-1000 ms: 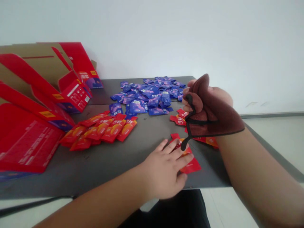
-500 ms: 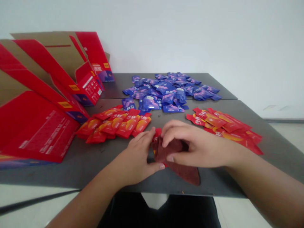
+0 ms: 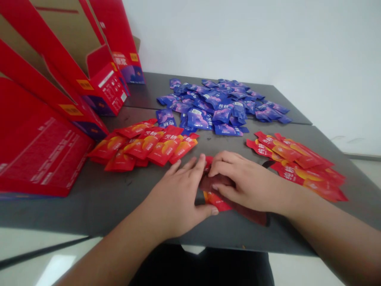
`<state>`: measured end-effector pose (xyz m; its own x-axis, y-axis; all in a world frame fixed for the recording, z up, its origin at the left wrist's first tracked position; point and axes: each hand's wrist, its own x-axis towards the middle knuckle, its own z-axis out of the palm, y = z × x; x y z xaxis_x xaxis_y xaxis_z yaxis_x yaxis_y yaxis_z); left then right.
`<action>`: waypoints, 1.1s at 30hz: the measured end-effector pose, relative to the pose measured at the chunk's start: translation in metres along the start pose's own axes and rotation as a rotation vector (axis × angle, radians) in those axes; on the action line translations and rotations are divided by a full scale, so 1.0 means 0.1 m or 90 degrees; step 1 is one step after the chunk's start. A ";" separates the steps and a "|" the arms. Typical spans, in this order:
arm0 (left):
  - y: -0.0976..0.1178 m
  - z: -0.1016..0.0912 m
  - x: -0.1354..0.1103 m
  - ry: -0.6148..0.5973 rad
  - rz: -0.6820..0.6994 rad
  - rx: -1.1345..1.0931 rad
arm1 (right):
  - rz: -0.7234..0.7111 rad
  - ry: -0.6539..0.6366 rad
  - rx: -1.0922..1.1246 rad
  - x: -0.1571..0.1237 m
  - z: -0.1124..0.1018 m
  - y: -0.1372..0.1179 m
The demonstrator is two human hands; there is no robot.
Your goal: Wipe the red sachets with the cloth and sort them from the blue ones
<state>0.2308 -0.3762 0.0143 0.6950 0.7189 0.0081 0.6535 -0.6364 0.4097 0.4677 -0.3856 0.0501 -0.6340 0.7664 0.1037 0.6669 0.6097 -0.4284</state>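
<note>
A brown cloth (image 3: 251, 214) is bunched under the curled fingers of my right hand (image 3: 250, 184), its loose end trailing toward the table's near edge. Beneath the cloth lies a red pouch (image 3: 218, 201) with an orange print; only its top and lower part show. My left hand (image 3: 180, 200) rests at the pouch's left side, fingers stretched out and thumb by its lower edge. Left of my hands is a pile of red pouches (image 3: 162, 149); another pile of red pouches (image 3: 303, 167) lies to the right, close to my right wrist.
Many blue-purple pouches (image 3: 214, 107) are heaped at the back of the dark grey table (image 3: 119, 214). Open red cardboard boxes (image 3: 41, 147) stand along the left side. A white wall (image 3: 226, 35) rises behind the table.
The view has tilted down and shifted slightly left. My right hand has pressed the cloth flatter, and more of the red pouch's lower part shows beneath it. My left hand remains beside the pouch.
</note>
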 end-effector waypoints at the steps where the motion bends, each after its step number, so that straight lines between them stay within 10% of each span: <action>1: 0.00 0.00 0.00 0.002 0.000 0.002 | 0.013 0.014 -0.028 0.02 0.02 0.03; 7: 0.01 0.04 -0.05 0.007 0.019 0.007 | 0.129 0.126 -0.154 0.14 0.10 0.28; 14: 0.10 0.11 -0.08 0.062 -0.001 -0.003 | 0.041 0.334 -0.120 0.02 0.00 0.17; 22: 0.04 -0.03 -0.10 0.022 0.012 -0.019 | -0.123 -0.087 0.101 -0.04 -0.10 -0.17; 33: 0.04 -0.07 -0.08 -0.017 -0.036 0.014 | 0.010 0.016 -0.028 0.03 0.04 0.08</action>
<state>0.2251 -0.3824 0.0225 0.6644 0.7464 -0.0396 0.6982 -0.6008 0.3892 0.4701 -0.3793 0.0434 -0.6132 0.7807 0.1200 0.6938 0.6050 -0.3908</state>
